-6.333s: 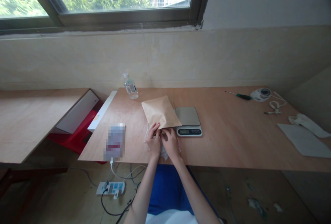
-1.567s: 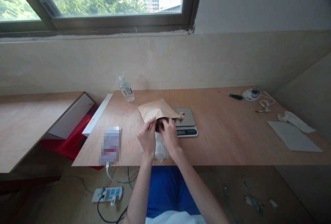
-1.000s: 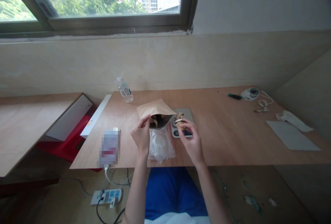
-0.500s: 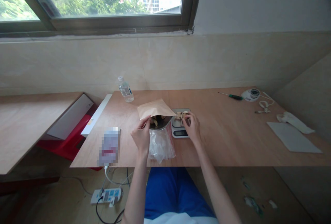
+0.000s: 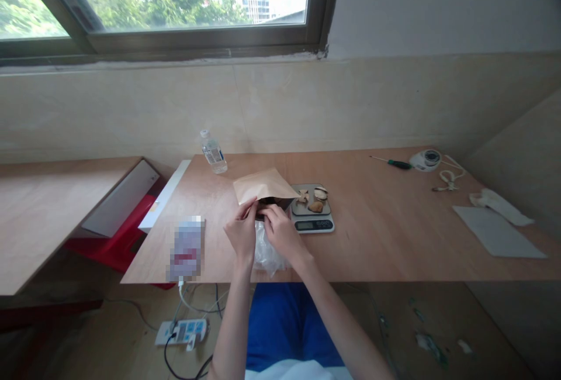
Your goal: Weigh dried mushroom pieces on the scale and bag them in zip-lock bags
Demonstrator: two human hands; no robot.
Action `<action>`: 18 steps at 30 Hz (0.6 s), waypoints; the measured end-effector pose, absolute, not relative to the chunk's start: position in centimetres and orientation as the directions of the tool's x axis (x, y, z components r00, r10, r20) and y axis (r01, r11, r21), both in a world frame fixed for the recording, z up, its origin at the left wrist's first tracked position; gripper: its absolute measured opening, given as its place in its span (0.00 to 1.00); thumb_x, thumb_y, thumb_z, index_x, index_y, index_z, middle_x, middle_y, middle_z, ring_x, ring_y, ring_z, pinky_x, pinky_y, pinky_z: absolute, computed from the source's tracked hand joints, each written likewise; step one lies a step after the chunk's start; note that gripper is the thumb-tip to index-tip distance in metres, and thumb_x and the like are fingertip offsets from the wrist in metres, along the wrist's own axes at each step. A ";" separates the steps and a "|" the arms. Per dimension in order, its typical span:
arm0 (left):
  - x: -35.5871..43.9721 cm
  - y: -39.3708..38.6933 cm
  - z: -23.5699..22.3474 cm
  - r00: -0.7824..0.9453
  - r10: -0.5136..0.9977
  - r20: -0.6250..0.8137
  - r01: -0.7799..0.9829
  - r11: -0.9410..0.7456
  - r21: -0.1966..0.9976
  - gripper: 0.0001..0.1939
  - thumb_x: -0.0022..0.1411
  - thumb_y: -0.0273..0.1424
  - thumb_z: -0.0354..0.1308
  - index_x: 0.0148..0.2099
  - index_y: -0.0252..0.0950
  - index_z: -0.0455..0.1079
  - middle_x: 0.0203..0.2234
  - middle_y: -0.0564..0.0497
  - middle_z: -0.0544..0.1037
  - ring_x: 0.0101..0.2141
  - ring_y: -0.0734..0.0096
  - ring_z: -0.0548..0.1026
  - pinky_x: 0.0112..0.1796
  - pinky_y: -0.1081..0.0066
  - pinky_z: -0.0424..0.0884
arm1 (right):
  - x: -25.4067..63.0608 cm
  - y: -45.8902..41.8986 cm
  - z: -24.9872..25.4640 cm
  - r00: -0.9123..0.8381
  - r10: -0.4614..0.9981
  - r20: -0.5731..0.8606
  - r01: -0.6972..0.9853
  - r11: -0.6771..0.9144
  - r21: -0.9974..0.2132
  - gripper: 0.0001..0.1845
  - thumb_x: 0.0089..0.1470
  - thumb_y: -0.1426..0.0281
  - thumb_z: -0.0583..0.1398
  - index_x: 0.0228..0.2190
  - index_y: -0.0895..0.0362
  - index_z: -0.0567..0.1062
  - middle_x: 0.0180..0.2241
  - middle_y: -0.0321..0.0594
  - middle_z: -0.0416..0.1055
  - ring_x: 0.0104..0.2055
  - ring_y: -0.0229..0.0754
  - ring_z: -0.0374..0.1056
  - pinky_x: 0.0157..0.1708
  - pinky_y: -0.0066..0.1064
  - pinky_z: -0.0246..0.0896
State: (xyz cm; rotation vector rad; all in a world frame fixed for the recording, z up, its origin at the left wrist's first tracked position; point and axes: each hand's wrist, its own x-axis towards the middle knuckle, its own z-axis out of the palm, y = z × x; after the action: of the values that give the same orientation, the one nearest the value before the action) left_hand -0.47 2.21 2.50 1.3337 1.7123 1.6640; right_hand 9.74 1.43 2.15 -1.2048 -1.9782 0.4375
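Note:
My left hand pinches the left edge of a brown kraft paper bag, whose dark mouth faces me. My right hand is at that mouth, fingers bent together and tips partly hidden; whether they hold anything, I cannot make out. Just right of the bag, a small white kitchen scale carries several tan and brown dried pieces, which look like dried mushroom slices. Beneath my hands lies a clear plastic bag, partly covered by my right wrist.
A water bottle stands at the back left. A phone-like, blurred-out object with a cable lies at the front left. Farther right are a screwdriver, a white dome camera, a white cloth and a grey sheet.
My right hand has moved left from the pieces on the scale to the bag's mouth. The scale's display and pieces are now uncovered. My left hand stays at the bag's edge.

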 end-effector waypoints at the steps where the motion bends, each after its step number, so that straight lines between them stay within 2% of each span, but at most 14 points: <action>1: -0.4 2.2 2.4 -0.464 0.826 0.319 0.334 -0.170 0.927 0.11 0.56 0.34 0.58 0.40 0.39 0.76 0.35 0.51 0.81 0.37 0.67 0.78 0.38 0.72 0.73 | 9.4 1.8 2.2 -0.264 0.884 0.386 0.667 0.456 -0.589 0.15 0.59 0.76 0.47 0.42 0.59 0.70 0.43 0.47 0.69 0.49 0.45 0.64 0.49 0.37 0.62; 4: -0.3 2.1 2.3 -0.463 0.832 0.304 0.305 -0.173 0.937 0.11 0.56 0.34 0.58 0.40 0.38 0.77 0.35 0.50 0.81 0.37 0.66 0.78 0.39 0.71 0.73 | 8.7 2.6 2.5 -0.256 0.930 0.264 0.814 0.354 -0.461 0.15 0.60 0.74 0.47 0.45 0.60 0.68 0.44 0.50 0.69 0.47 0.48 0.66 0.46 0.38 0.64; 7: 0.0 1.9 2.2 -0.466 0.839 0.280 0.292 -0.153 0.944 0.11 0.56 0.35 0.58 0.40 0.38 0.77 0.35 0.50 0.81 0.37 0.66 0.78 0.39 0.70 0.73 | 8.3 3.1 3.1 -0.235 0.958 0.167 0.874 0.283 -0.395 0.15 0.61 0.73 0.48 0.48 0.62 0.65 0.44 0.53 0.69 0.44 0.48 0.69 0.41 0.36 0.66; 12: 0.2 1.7 2.0 -0.478 0.835 0.272 0.290 -0.142 0.946 0.11 0.56 0.35 0.58 0.40 0.39 0.77 0.36 0.50 0.81 0.39 0.65 0.78 0.39 0.71 0.73 | 7.8 3.7 3.1 -0.148 0.988 0.039 0.882 0.150 -0.448 0.13 0.59 0.76 0.49 0.44 0.63 0.67 0.39 0.53 0.74 0.38 0.47 0.73 0.34 0.32 0.66; 18: 0.0 1.6 1.8 -0.463 0.842 0.277 0.283 -0.156 0.947 0.11 0.56 0.35 0.58 0.40 0.39 0.76 0.36 0.50 0.80 0.39 0.65 0.78 0.41 0.69 0.73 | 7.7 3.8 1.7 -0.099 0.992 0.080 0.831 0.127 -0.541 0.12 0.59 0.78 0.47 0.41 0.63 0.68 0.35 0.57 0.75 0.35 0.50 0.74 0.31 0.35 0.66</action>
State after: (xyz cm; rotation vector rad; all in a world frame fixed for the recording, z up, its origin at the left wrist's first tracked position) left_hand 0.00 1.61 1.84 1.2733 1.6676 1.6565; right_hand 7.74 3.80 1.72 -1.7571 -1.9883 0.5091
